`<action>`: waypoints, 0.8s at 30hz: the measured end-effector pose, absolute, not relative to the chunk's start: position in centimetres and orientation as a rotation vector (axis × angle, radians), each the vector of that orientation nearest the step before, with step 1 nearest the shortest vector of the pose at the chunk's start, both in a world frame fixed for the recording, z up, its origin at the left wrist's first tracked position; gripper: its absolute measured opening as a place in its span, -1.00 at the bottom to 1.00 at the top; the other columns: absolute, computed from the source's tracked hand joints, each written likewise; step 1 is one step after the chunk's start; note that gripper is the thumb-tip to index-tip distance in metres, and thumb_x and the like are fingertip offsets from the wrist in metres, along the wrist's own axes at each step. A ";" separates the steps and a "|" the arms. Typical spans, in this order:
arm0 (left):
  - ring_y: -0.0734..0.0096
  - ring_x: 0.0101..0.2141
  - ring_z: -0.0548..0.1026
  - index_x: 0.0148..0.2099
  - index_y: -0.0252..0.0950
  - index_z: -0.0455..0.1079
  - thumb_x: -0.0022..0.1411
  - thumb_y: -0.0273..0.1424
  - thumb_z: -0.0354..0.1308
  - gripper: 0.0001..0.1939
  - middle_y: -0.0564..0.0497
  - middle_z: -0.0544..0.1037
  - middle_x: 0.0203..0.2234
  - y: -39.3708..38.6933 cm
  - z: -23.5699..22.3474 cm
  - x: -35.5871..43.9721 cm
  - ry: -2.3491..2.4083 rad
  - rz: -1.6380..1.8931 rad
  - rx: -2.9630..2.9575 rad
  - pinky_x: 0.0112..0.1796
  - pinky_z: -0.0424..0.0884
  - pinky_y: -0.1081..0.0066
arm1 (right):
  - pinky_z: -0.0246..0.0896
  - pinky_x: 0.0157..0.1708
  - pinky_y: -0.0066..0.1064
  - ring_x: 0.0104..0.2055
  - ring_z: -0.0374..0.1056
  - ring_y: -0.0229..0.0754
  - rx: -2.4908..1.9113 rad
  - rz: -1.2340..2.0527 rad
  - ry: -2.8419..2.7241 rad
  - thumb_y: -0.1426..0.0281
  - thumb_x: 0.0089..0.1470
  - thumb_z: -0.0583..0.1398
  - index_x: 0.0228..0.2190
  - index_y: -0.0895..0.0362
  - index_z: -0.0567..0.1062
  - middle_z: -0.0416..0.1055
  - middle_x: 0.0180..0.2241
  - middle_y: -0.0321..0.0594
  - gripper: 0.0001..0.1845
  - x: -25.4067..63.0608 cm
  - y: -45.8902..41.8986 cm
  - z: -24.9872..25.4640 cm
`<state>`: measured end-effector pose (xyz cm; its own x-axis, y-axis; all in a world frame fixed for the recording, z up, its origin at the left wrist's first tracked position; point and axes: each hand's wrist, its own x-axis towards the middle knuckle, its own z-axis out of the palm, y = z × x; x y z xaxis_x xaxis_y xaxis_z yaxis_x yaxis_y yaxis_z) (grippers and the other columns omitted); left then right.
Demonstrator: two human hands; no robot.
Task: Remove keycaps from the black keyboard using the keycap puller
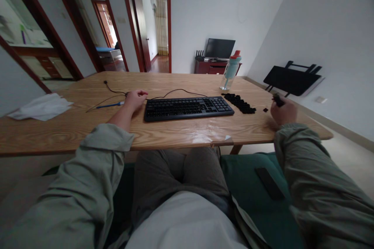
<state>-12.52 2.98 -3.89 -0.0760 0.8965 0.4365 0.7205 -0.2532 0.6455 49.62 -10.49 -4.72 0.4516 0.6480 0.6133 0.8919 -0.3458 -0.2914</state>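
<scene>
A black keyboard [188, 107] lies in the middle of the wooden table [175, 132]. My left hand [134, 99] rests on the table just left of the keyboard, its fingers curled loosely with nothing in them. My right hand [283, 111] rests near the table's right edge, closed around a small black object [277, 99] that sticks out above the fist. A row of loose black keycaps [240, 103] lies right of the keyboard, and a single keycap [265, 109] sits between the row and my right hand.
A water bottle with a red cap [230, 70] stands behind the keycaps. A blue pen [110, 105] and the keyboard cable [175, 92] lie left of centre. White tissue [42, 107] sits at the far left. A phone [269, 183] lies on the green cushion beside my lap.
</scene>
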 end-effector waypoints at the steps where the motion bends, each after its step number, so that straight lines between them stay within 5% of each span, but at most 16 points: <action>1: 0.26 -0.30 0.51 -0.19 -0.31 0.54 0.07 -0.34 0.09 -0.70 -0.08 0.61 -0.31 3.0 -3.9 -12.5 1.775 1.235 1.979 -0.18 0.39 0.37 | 0.20 -0.17 -0.23 -0.07 0.38 0.03 -2.201 -0.480 -1.382 0.41 0.10 0.08 -0.03 0.18 0.50 0.45 -0.10 0.17 -0.59 50.2 -10.8 -4.8; 8: 0.25 -0.25 0.52 -0.20 -0.29 0.54 0.07 -0.33 0.07 -0.70 -0.09 0.61 -0.27 3.1 -4.1 -12.7 1.788 1.202 2.030 -0.14 0.39 0.36 | 0.18 -0.16 -0.29 -0.10 0.36 -0.01 -2.371 -0.192 -1.751 0.35 0.06 0.20 -0.01 0.10 0.51 0.46 -0.06 0.07 -0.58 52.0 -11.1 -4.7; 15: 0.27 -0.31 0.51 -0.17 -0.32 0.54 0.07 -0.33 0.08 -0.68 -0.09 0.61 -0.30 3.3 -4.3 -13.0 1.774 1.172 2.021 -0.22 0.38 0.39 | 0.13 -0.38 -0.32 -0.38 0.35 -0.10 -2.331 -0.001 -1.690 0.37 -0.09 0.34 -0.38 0.10 0.54 0.51 -0.38 -0.13 -0.85 49.2 -11.9 -1.9; 24: 0.26 -0.30 0.52 -0.18 -0.29 0.54 0.06 -0.31 0.09 -0.69 -0.09 0.61 -0.29 3.4 -4.3 -13.0 1.778 1.152 2.017 -0.21 0.39 0.37 | 0.10 -0.41 -0.30 -0.50 0.30 -0.11 -2.205 0.202 -1.659 0.48 -0.35 0.44 -0.56 0.14 0.54 0.42 -0.61 -0.27 -0.78 48.4 -10.7 -0.9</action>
